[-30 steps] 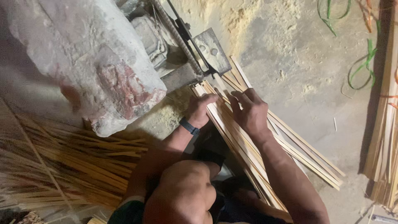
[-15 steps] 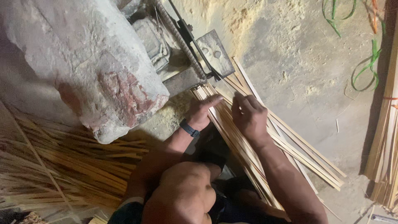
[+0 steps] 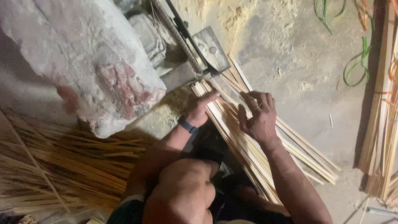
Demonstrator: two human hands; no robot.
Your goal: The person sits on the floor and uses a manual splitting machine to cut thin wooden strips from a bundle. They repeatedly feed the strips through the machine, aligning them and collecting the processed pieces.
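Note:
A bundle of long pale bamboo slats (image 3: 248, 149) lies slanted on the dusty floor, its upper end at the metal machine (image 3: 195, 62). My left hand (image 3: 199, 108), with a dark band on its wrist, rests on the bundle's upper end with the forefinger stretched toward the machine. My right hand (image 3: 258, 116) is just to the right, fingers curled around a thin slat (image 3: 232, 99) lifted off the bundle. My knee (image 3: 182, 195) fills the lower middle.
A big white sack (image 3: 83, 62) with a red patch stands at upper left. Thin bamboo sticks (image 3: 54, 166) pile at lower left. More slats (image 3: 381, 124) lean at the right edge, with green strips (image 3: 356, 62) on the floor. Sawdust (image 3: 244, 20) lies behind the machine.
My right hand has lifted a little and curled round a slat. My left forefinger has stretched further toward the machine. The view has shifted slightly.

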